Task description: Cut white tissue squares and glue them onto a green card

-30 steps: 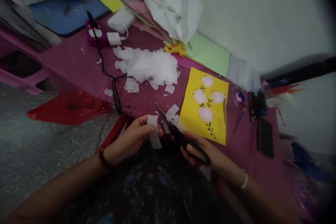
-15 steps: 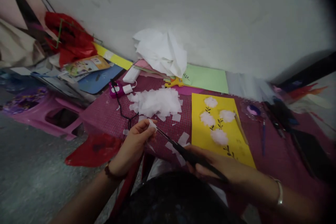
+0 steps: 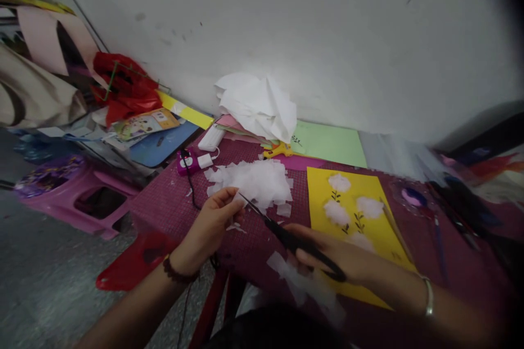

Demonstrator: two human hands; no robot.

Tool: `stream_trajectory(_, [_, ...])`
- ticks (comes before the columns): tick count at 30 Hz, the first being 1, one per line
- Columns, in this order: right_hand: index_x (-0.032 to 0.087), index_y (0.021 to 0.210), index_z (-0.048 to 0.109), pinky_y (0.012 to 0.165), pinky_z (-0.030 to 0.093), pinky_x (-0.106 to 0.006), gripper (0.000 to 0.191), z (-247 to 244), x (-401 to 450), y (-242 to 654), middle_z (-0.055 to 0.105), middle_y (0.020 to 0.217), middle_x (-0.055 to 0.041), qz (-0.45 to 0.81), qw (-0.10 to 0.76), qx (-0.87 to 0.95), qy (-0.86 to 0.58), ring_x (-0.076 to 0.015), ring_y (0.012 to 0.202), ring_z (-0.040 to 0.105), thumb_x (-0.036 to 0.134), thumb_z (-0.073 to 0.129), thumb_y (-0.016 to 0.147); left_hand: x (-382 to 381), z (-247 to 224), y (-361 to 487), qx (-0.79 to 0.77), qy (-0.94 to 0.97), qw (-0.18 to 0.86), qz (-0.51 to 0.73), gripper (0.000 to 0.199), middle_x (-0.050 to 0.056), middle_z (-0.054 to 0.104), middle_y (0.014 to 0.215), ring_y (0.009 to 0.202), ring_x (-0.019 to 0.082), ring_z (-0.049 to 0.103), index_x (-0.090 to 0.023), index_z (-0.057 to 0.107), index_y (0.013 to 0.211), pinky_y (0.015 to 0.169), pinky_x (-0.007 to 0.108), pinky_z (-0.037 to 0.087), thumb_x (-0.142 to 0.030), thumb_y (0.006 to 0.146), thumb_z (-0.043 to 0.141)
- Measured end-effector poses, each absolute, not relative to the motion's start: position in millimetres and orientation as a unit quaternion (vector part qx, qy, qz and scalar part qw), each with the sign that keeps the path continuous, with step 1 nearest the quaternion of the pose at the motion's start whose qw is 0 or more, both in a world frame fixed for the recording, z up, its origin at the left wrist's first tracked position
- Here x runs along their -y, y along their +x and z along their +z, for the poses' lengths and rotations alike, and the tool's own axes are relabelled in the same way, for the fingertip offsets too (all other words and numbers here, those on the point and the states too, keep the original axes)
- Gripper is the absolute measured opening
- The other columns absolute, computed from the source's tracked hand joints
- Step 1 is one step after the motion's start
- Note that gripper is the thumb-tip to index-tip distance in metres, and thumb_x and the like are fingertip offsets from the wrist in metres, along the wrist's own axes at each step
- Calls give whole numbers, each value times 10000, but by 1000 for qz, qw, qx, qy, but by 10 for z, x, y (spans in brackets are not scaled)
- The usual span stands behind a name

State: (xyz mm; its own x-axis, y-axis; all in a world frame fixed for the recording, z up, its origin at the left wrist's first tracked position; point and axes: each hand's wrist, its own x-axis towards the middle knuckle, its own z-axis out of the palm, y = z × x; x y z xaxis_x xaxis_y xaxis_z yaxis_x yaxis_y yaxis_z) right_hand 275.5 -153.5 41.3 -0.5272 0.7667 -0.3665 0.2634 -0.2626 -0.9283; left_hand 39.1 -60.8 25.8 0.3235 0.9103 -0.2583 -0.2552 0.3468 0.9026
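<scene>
My left hand (image 3: 219, 212) is closed in a pinch, its thumb and fingertips meeting at the tips of the black scissors (image 3: 297, 241). What it pinches barely shows; a white scrap of thin paper stuck out there a moment ago. My right hand (image 3: 327, 253) is wrapped around the scissor handles, with the blades pointing up and left. Just beyond my left hand lies a heap of white paper squares (image 3: 256, 180). More white paper pieces (image 3: 303, 281) lie below the scissors. A yellow sheet (image 3: 323, 177) with white puffy flowers and dark painted leaves lies partly under my right forearm.
Crumpled white paper (image 3: 260, 103), a yellow glue gun (image 3: 278, 150) and a green sheet (image 3: 331, 142) lie along the wall. A purple plug adapter (image 3: 188, 162) with a black cord sits to the left. A pink stool (image 3: 82, 196) and red stool (image 3: 131, 264) stand beside the table.
The view has tilted up a little, so the table things sit lower. The white scrap at my left fingertips shows less now. Both hands keep nearly the same pose.
</scene>
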Motion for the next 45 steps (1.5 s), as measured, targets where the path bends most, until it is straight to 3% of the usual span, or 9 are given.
stream_trajectory(7, [147, 1099, 546, 583, 439, -285, 590, 326, 1385, 2704, 551, 779, -25, 677, 244, 536, -441, -126, 633, 529, 664, 605, 820, 449, 313, 428, -429, 429, 679, 413, 451, -56, 610, 609, 486, 72, 533, -157, 601, 1008, 475, 179, 442, -236, 619, 816])
stream_trajectory(11, [167, 1072, 526, 534, 399, -240, 604, 346, 1319, 2701, 545, 758, 8, 678, 257, 530, -439, -91, 594, 503, 709, 580, 810, 337, 286, 445, -420, 461, 671, 401, 523, -62, 593, 595, 500, 80, 544, -147, 590, 1107, 491, 193, 456, -252, 643, 808])
stream_trajectory(16, [153, 1061, 528, 498, 366, -225, 581, 317, 1231, 2700, 541, 747, 12, 672, 253, 528, -453, -72, 557, 495, 679, 588, 822, 237, 275, 490, -418, 478, 656, 408, 520, -95, 510, 554, 506, 87, 541, -144, 592, 1080, 482, 200, 459, -259, 630, 825])
stream_trajectory(20, [163, 980, 510, 467, 319, -226, 541, 255, 1159, 2686, 519, 679, 31, 663, 279, 511, -471, -63, 507, 450, 656, 626, 790, 213, 285, 441, -436, 437, 675, 404, 526, -39, 631, 617, 488, 109, 562, -176, 557, 1121, 461, 217, 450, -336, 678, 793])
stream_trajectory(23, [171, 930, 488, 468, 309, -235, 538, 253, 1090, 2686, 508, 674, 31, 661, 281, 506, -477, -65, 497, 446, 671, 620, 782, 213, 256, 327, -449, 389, 725, 348, 351, 6, 654, 611, 444, 104, 533, -164, 592, 922, 410, 208, 406, -395, 713, 753])
stream_trajectory(26, [162, 951, 491, 502, 331, -249, 577, 284, 1006, 2703, 529, 734, 2, 676, 249, 525, -453, -89, 559, 489, 705, 598, 787, 189, 224, 211, -466, 371, 739, 316, 301, -9, 617, 556, 415, 79, 503, -163, 563, 712, 382, 180, 358, -342, 662, 800])
stream_trajectory(35, [159, 988, 533, 649, 410, -281, 564, 60, 879, 2783, 570, 902, -57, 719, 251, 542, -356, -128, 719, 530, 710, 484, 879, -126, 369, 192, -475, 426, 664, 390, 279, 58, 727, 819, 530, 96, 600, -156, 566, 709, 474, 203, 462, -283, 652, 808])
stream_trajectory(41, [148, 981, 503, 654, 389, -267, 566, 63, 828, 2792, 551, 886, -42, 739, 249, 526, -339, -114, 715, 523, 703, 518, 868, -151, 293, 281, -469, 451, 669, 359, 260, 31, 677, 631, 548, 122, 619, -160, 587, 704, 524, 212, 479, -314, 672, 793])
stream_trajectory(45, [148, 977, 507, 630, 364, -263, 589, 101, 776, 2746, 539, 863, -30, 737, 261, 519, -345, -106, 688, 517, 722, 522, 852, -132, 242, 307, -470, 456, 676, 337, 261, 31, 676, 619, 523, 111, 597, -156, 602, 696, 518, 211, 465, -326, 660, 797])
